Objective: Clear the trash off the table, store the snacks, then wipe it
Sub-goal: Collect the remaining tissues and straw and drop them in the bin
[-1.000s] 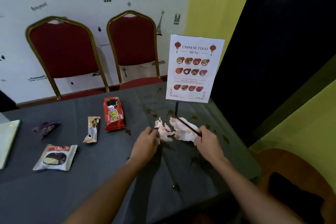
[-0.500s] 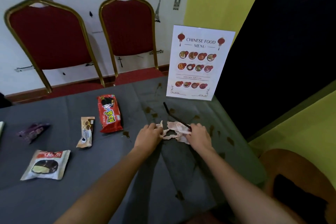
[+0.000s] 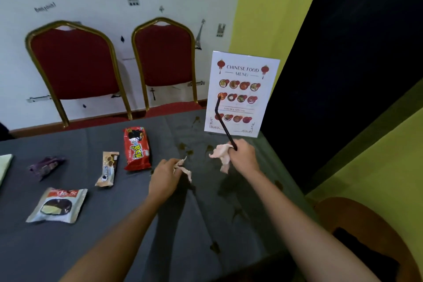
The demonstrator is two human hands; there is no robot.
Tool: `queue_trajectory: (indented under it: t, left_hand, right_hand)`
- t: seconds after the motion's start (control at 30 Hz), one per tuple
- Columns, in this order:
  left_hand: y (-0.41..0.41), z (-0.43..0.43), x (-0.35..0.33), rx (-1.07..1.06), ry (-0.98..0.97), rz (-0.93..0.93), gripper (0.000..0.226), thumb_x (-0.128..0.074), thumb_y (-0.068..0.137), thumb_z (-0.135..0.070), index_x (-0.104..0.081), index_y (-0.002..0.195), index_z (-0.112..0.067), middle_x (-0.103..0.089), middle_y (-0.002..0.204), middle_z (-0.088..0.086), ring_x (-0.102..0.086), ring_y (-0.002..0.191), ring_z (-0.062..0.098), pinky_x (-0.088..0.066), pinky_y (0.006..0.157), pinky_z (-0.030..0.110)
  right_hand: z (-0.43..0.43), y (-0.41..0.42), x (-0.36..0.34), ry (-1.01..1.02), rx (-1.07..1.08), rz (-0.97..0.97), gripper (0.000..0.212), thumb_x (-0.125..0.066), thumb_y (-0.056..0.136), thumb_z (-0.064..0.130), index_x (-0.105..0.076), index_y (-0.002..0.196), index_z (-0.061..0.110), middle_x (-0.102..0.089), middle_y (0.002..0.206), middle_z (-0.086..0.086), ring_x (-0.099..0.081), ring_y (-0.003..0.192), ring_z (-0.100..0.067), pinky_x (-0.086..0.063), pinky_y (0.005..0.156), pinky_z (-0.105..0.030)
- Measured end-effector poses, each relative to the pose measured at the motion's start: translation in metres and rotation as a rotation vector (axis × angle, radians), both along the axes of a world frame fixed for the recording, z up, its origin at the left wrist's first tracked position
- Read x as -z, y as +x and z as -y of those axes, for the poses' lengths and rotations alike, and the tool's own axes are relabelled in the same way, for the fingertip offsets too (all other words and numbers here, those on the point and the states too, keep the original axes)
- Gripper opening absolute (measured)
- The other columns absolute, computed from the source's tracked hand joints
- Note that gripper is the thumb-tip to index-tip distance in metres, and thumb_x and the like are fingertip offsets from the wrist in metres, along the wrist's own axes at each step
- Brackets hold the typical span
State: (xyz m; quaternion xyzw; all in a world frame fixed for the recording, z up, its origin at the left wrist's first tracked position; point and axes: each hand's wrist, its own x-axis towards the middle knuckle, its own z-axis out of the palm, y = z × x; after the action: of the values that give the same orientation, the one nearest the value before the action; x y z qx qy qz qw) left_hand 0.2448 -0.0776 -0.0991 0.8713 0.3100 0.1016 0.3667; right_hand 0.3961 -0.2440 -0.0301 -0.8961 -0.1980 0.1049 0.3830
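My right hand (image 3: pixel 243 155) is raised a little above the grey table (image 3: pixel 109 247), closed on a crumpled pale tissue (image 3: pixel 220 154) and a bent black straw (image 3: pixel 221 123) that sticks up in front of the menu. My left hand (image 3: pixel 163 177) is closed on a smaller scrap of tissue (image 3: pixel 184 168) just over the cloth. Snacks lie to the left: a red packet (image 3: pixel 136 149), a slim brown-and-white cookie packet (image 3: pixel 107 169), a purple wrapper (image 3: pixel 45 166) and a silver chocolate-pie packet (image 3: pixel 57 205).
A standing menu card (image 3: pixel 242 94) rises at the table's far right. Brown stains (image 3: pixel 215 247) dot the cloth. Two red chairs (image 3: pixel 75 64) stand behind the table. A wooden chair (image 3: pixel 366 236) sits at the right, and a pale tray edge (image 3: pixel 4 165) at far left.
Both hands closed on the tissue and pulled apart, splitting it. My right hand lifted its larger piece and the straw off the table; the straw now points upward.
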Motion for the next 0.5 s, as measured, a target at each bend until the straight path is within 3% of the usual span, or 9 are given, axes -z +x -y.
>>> queue_trajectory:
  t: [0.1, 0.2, 0.27, 0.33, 0.43, 0.5]
  left_hand:
    - [-0.015, 0.006, -0.003, -0.082, -0.093, 0.03, 0.023, -0.054, 0.092, -0.017, -0.063, 0.114, -0.015, -0.053, 0.101, 0.002, -0.056, 0.093, 0.017, -0.045, 0.081, 0.029]
    - [-0.035, 0.013, -0.009, -0.226, -0.324, 0.096, 0.022, -0.05, 0.093, -0.012, -0.064, 0.108, -0.017, -0.06, 0.101, 0.003, -0.059, 0.098, 0.021, -0.047, 0.081, 0.03]
    - [-0.049, 0.018, -0.017, -0.264, -0.57, 0.16, 0.02, -0.046, 0.095, -0.011, -0.063, 0.105, -0.016, -0.063, 0.103, 0.007, -0.06, 0.102, 0.026, -0.05, 0.081, 0.033]
    - [-0.067, 0.021, -0.023, -0.257, -0.724, 0.19, 0.023, -0.042, 0.098, -0.013, -0.062, 0.11, -0.012, -0.063, 0.109, 0.015, -0.06, 0.104, 0.033, -0.05, 0.088, 0.046]
    - [-0.092, 0.02, -0.029, -0.317, -0.891, 0.279, 0.03, -0.037, 0.1, -0.015, -0.06, 0.116, -0.003, -0.063, 0.108, 0.022, -0.061, 0.097, 0.035, -0.046, 0.093, 0.049]
    - [-0.112, 0.014, -0.032, -0.412, -0.996, 0.401, 0.028, -0.037, 0.1, -0.012, -0.058, 0.113, 0.001, -0.064, 0.095, 0.019, -0.061, 0.086, 0.027, -0.048, 0.084, 0.042]
  right_hand:
    - [-0.017, -0.021, -0.002, 0.042, -0.008, -0.094, 0.017, -0.052, 0.086, 0.012, -0.064, 0.073, 0.011, -0.059, 0.075, -0.004, -0.053, 0.073, -0.02, -0.037, 0.059, -0.028]
    - [-0.034, -0.052, 0.002, 0.022, -0.124, -0.178, 0.02, -0.058, 0.083, 0.017, -0.059, 0.064, 0.018, -0.058, 0.066, 0.001, -0.056, 0.07, -0.019, -0.035, 0.05, -0.023]
    - [-0.046, -0.072, 0.009, -0.022, -0.241, -0.195, 0.01, -0.062, 0.081, 0.019, -0.065, 0.072, 0.019, -0.066, 0.074, -0.001, -0.061, 0.075, -0.019, -0.043, 0.057, -0.024]
    - [-0.061, -0.094, 0.013, -0.056, -0.354, -0.194, 0.003, -0.066, 0.08, 0.022, -0.066, 0.077, 0.021, -0.069, 0.081, -0.002, -0.064, 0.078, -0.018, -0.047, 0.063, -0.026]
    - [-0.084, -0.126, 0.014, -0.053, -0.45, -0.177, 0.016, -0.068, 0.079, 0.028, -0.057, 0.069, 0.023, -0.065, 0.074, 0.004, -0.061, 0.072, -0.015, -0.041, 0.052, -0.02]
    - [-0.101, -0.146, 0.012, -0.048, -0.512, -0.162, 0.021, -0.067, 0.078, 0.028, -0.052, 0.064, 0.022, -0.062, 0.071, 0.005, -0.059, 0.072, -0.016, -0.041, 0.057, -0.025]
